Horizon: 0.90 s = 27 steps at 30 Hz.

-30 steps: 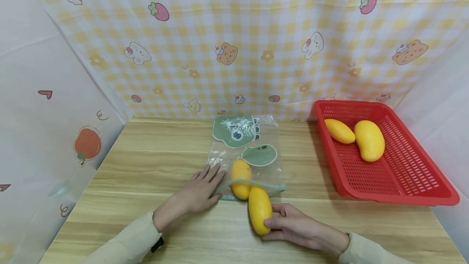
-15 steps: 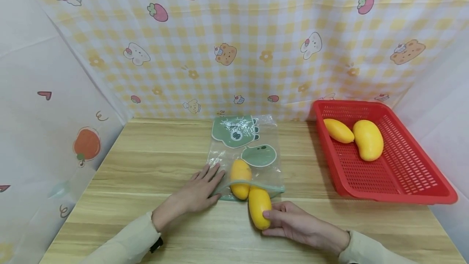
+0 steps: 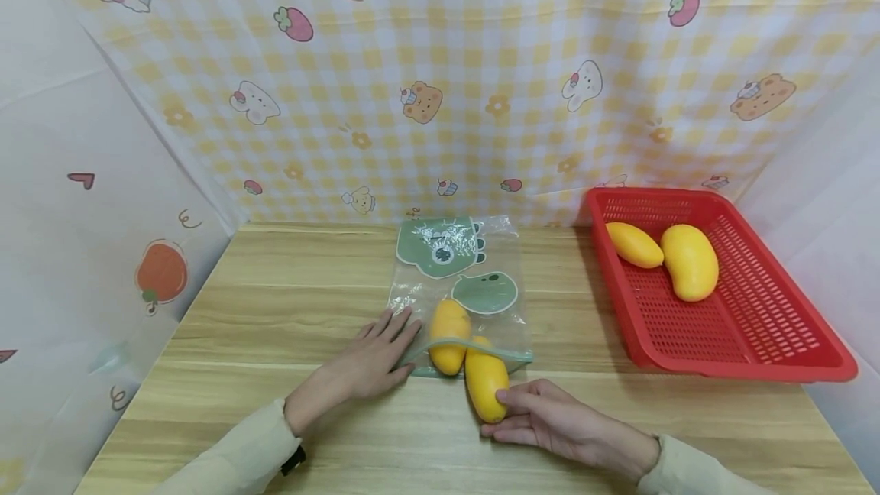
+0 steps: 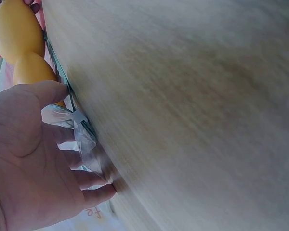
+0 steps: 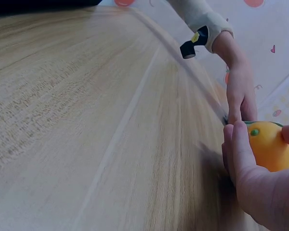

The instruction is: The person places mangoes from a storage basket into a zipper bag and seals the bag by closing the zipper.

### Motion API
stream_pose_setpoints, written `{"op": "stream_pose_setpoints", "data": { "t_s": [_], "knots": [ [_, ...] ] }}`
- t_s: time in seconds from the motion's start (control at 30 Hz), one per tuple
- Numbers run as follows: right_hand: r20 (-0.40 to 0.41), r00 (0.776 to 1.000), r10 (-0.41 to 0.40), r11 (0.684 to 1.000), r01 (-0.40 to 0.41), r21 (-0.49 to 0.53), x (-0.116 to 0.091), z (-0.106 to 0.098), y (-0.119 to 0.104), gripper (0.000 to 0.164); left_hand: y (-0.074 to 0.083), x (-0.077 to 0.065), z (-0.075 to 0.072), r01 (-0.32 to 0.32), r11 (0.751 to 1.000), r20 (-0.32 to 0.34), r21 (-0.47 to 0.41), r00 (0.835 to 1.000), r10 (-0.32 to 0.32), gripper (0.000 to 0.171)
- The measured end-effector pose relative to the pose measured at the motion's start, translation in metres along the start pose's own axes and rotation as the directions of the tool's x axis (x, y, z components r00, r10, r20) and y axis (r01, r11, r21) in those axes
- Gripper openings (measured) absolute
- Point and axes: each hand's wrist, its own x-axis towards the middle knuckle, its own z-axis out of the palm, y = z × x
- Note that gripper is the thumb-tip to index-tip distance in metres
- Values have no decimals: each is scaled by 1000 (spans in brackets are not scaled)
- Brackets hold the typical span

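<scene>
A clear zip bag (image 3: pixel 498 331) with green cartoon prints lies flat on the table, its mouth facing me. Inside its opening is one yellow mango (image 3: pixel 448 327), with the near end poking out. My right hand (image 3: pixel 550 420) grips a second mango (image 3: pixel 486 388) between thumb and fingers; the far end sits under the bag's green rim, beside the first. In the right wrist view, the green stem tip of that held mango (image 5: pixel 272 151) shows. My left hand (image 3: pixel 371 361) rests on the bag's left edge with fingers spread, touching the plastic.
A red plastic basket (image 3: pixel 639 342) stands at the right of the wooden table (image 3: pixel 275 312). Two more mangoes lie in it, a smaller one (image 3: pixel 634 245) and a larger one (image 3: pixel 690 264). A checked cloth (image 3: pixel 509 59) hangs behind the table.
My right hand has pushed the held mango away from me, farther into the bag's mouth. Its far end now shows under the rim. The left hand stays in place.
</scene>
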Motion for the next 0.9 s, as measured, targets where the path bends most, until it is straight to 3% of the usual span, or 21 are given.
{"op": "stream_pose_setpoints", "data": {
  "t_s": [0.17, 0.47, 0.9],
  "knots": [
    [-10, 1000, -16, 999, 16, 28, 0, 2, 3, 46, 1, 1, 0, 2, 1000, 1, 9, 1000, -2, 66],
    [-60, 997, -46, 999, 47, 16, 3, 3, 7, 38, -1, 1, 1, -1, 1000, -2, 18, 1000, 1, 68],
    [-8, 1000, -5, 999, 5, -41, 11, 10, 9, 42, -1, 1, 2, 1, 1000, 0, 3, 1000, -1, 67]
  ]
}}
